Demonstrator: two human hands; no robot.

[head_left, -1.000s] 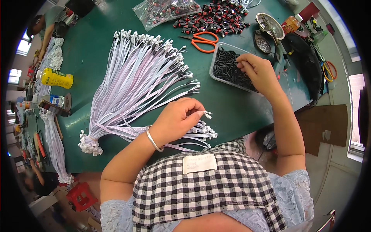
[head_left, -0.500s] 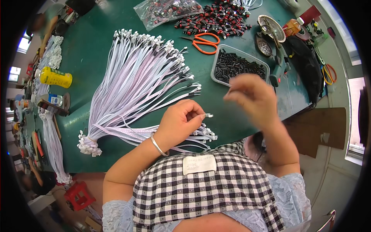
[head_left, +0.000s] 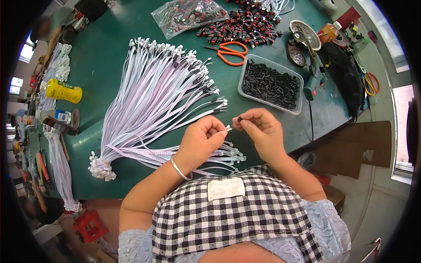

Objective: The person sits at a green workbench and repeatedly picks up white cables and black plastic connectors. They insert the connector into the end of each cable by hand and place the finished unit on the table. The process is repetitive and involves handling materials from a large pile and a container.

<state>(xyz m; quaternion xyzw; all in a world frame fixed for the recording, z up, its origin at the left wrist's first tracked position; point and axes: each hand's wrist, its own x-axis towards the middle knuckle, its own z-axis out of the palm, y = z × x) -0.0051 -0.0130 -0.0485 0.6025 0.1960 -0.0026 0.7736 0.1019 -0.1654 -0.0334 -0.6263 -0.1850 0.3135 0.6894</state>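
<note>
Here, your left hand (head_left: 202,141) was closed into a loose fist above the near edge of the green desk (head_left: 109,79), its fingers pinching the white plug end of one flat cable (head_left: 228,128). Your right hand (head_left: 262,133) sat just beside it, fingers pressed together on a small black sleeve (head_left: 240,119) that was held close to that plug end, though you could not tell whether the two touched. A metal bangle (head_left: 180,168) circled your left wrist. Under and behind your hands lay the fanned bundle of white cables (head_left: 153,101), spreading from a bunched end at your left toward the far side of the desk. Just beyond your right hand stood a clear plastic tray (head_left: 271,84) filled with more black sleeves. Orange scissors (head_left: 231,52) lay past the tray, beside a heap of red and black switches (head_left: 245,26). A yellow bottle (head_left: 63,90) lay on its side far to your left.
</note>
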